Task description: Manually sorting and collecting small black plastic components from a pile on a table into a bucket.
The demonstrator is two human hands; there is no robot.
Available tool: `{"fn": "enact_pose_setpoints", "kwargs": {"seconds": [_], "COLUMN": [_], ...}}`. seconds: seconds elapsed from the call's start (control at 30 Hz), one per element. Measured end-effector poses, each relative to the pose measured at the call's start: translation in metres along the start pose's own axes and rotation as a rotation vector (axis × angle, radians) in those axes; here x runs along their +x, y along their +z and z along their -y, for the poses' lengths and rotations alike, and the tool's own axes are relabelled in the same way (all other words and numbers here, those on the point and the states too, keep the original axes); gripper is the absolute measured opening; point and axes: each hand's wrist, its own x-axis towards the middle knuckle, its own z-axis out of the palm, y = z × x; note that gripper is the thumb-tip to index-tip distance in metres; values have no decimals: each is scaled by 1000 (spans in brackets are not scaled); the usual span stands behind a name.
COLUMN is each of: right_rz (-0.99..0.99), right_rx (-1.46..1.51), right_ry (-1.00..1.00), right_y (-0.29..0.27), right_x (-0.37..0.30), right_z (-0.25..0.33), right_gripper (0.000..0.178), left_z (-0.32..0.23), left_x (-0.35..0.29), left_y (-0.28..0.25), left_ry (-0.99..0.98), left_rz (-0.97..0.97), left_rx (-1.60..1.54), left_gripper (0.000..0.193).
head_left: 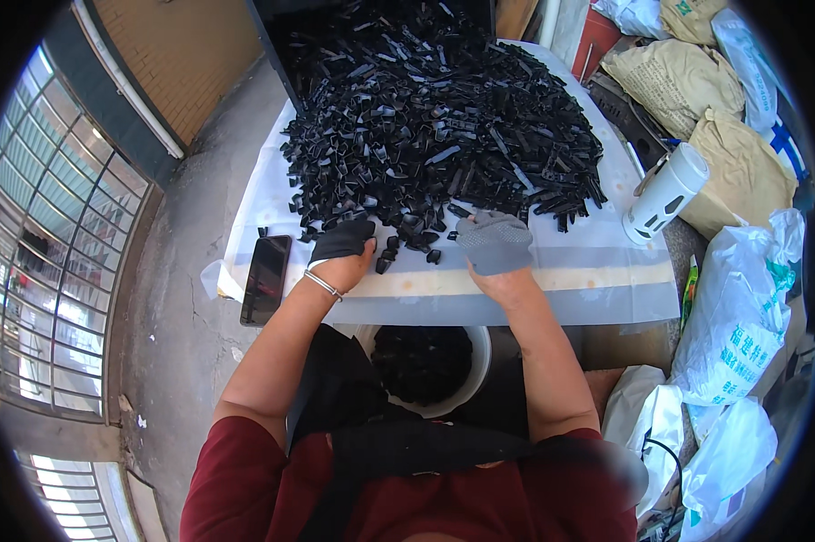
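A large heap of small black plastic pieces [443, 117] covers the far part of a cloth-covered table [597, 282]. At its near edge, my left hand [342, 253], in a black fingerless glove with a bracelet at the wrist, is closed with its fingers curled toward the pieces. To its right, my right hand [495, 246], in a grey glove, is also closed. What either hand holds is hidden by the gloves. A few loose black pieces [407, 244] lie between the hands. Beneath the table edge, a white bucket [482, 361] holds more black pieces.
A phone [265, 280] lies at the table's left edge. On the right stands a white bottle [666, 192]. Full sacks and plastic bags [732, 312] crowd the right side. A barred window [55, 235] and concrete floor [177, 271] are on the left.
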Motion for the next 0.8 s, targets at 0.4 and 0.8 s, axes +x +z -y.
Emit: {"fn": "enact_pose_setpoints", "kwargs": {"seconds": [0.4,0.8], "right_rz": [-31,165], "right_rx": [1464,-192], "right_ry": [888,430], "right_y": [-18,-2], "right_x": [-10,63], "right_z": [-18,-105], "right_gripper": [14,29], "left_z": [13,14], "left_x": [-10,-4], "left_y": [17,14], "left_ry": [-32,-85], "left_rz": [-74,-261], "left_rx": [68,-134], "left_gripper": [37,25]}}
